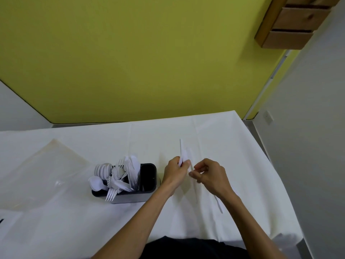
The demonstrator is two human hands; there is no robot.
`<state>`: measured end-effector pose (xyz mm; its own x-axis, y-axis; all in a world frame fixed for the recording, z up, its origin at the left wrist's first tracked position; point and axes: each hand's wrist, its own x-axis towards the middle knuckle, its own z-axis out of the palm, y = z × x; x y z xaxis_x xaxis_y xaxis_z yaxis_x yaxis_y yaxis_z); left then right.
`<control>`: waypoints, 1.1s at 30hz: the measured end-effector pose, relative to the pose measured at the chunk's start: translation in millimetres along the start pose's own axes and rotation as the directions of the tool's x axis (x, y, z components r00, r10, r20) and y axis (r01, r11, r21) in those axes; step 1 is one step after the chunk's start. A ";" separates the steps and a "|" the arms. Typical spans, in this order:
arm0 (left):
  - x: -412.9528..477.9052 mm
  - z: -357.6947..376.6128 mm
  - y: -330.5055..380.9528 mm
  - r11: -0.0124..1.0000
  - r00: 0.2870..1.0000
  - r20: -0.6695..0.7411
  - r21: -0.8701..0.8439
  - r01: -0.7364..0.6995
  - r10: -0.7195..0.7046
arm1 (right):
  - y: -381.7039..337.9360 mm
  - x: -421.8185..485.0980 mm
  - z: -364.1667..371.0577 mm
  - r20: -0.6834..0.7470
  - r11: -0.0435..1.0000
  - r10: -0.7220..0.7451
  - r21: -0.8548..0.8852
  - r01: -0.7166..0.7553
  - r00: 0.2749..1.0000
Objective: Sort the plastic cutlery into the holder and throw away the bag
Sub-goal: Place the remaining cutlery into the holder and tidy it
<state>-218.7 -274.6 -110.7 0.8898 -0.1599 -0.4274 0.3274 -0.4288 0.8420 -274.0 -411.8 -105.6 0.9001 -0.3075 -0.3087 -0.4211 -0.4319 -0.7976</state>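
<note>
A dark cutlery holder [148, 176] stands on the white table, its left compartments full of white plastic spoons [101, 174], forks [115, 179] and knives [133, 169]; its right compartment looks nearly empty. Just right of it, my left hand [175, 171] grips a small bundle of white plastic knives [182, 153] that point up and away. My right hand [211, 174] pinches one more white piece [191, 170] beside that bundle. Another white plastic knife [218, 203] lies on the table under my right wrist. The clear plastic bag [40, 169] lies flat at the left.
The table wears a white cloth [252, 165] whose right edge drops off near my right arm. A yellow-green wall stands behind the table, and a wooden shelf unit [291, 21] hangs at the upper right.
</note>
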 end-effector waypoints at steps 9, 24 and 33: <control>8.2 -4.1 -7.8 0.960 0.976 -0.166 -0.264 0.091 -0.138 | 5.6 12.4 36.4 0.045 0.799 0.131 -0.596 -0.079 0.990; 17.2 -5.9 -13.9 0.963 0.957 -0.166 -0.173 0.207 -0.236 | -14.5 38.0 2.2 0.191 0.914 -0.106 -0.368 0.171 0.976; 13.9 -6.1 -13.9 0.937 0.972 -0.126 -0.313 0.153 -0.201 | -17.3 82.1 35.0 0.231 0.572 -0.151 -0.773 0.275 0.961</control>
<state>-208.9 -265.5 -126.3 0.8388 0.0424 -0.5428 0.5426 -0.1483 0.8268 -188.9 -399.8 -135.3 0.9546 -0.0349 -0.2959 -0.0798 -0.9868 -0.1409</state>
